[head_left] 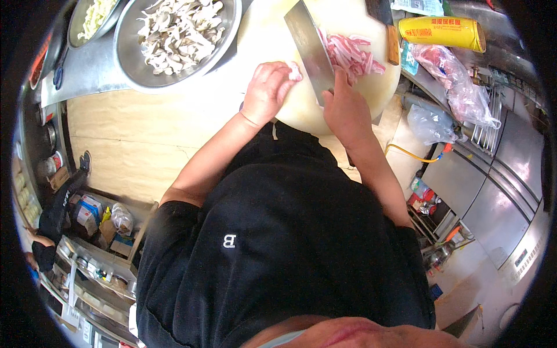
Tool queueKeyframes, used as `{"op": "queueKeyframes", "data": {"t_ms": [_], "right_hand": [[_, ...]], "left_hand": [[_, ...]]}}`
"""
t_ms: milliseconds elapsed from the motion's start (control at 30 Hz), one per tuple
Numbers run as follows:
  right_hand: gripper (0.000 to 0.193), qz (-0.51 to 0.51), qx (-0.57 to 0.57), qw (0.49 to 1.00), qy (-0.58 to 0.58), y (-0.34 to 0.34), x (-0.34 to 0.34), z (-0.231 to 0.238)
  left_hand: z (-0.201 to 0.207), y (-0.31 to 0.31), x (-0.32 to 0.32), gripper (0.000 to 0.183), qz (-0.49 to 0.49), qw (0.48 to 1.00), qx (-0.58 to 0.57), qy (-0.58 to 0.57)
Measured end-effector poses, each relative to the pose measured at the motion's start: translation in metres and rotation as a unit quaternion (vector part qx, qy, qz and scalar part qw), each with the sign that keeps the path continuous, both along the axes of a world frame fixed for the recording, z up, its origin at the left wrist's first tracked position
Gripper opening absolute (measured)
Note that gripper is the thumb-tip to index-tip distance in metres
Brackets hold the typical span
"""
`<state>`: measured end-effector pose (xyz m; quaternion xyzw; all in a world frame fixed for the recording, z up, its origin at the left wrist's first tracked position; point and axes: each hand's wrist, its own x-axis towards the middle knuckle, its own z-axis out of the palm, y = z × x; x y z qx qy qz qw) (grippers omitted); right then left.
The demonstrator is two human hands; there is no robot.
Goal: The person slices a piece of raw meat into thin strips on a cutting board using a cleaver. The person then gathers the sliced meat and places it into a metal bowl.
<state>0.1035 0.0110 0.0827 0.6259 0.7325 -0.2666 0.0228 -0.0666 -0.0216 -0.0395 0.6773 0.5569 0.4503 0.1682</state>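
Observation:
On a round, pale cutting board (264,29) lies a heap of sliced raw pink meat (353,55). My right hand (348,110) grips a broad cleaver (310,49), its blade between the heap and my left hand, the handle hidden inside my fingers. My left hand (268,88) is closed at the board's near left side, with a small pale-pink piece of meat (295,72) at its fingertips. At the board's right edge lies another blade (378,10) with a wooden handle (393,47).
Left of the board stands a steel bowl (123,46) of sliced mushrooms (181,36); beyond it, a bowl of chopped pale-green vegetable (97,17). A yellow roll (441,33) and a clear bag of meat (452,78) lie right. Another person (55,214) is far left.

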Motion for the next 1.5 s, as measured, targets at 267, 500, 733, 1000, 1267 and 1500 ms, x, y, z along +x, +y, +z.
{"op": "queueKeyframes", "data": {"t_ms": [267,500,733,1000,1267,1500], "right_hand": [[0.053,-0.004,0.007,0.999,0.045,-0.006,0.010,-0.002],[0.044,-0.002,0.054,0.996,0.066,-0.010,0.019,-0.006],[0.046,-0.015,0.020,0.998,0.064,-0.011,0.026,-0.002],[0.049,-0.018,0.003,0.996,0.082,-0.017,0.030,-0.008],[0.052,-0.017,-0.017,0.995,0.097,-0.017,0.033,-0.004],[0.043,0.010,-0.037,0.996,0.077,-0.014,0.033,-0.012]], "left_hand": [[0.011,0.005,0.012,0.044,-0.034,0.998,-0.024,0.037],[0.018,0.023,-0.011,0.039,-0.139,0.975,-0.056,0.162],[0.024,0.028,-0.011,0.023,-0.109,0.976,-0.088,0.168],[0.024,0.002,-0.004,0.016,-0.042,0.992,-0.076,0.092],[0.027,0.011,-0.006,0.020,-0.087,0.979,-0.031,0.181],[0.017,0.021,-0.014,0.027,-0.109,0.975,-0.039,0.191]]}}
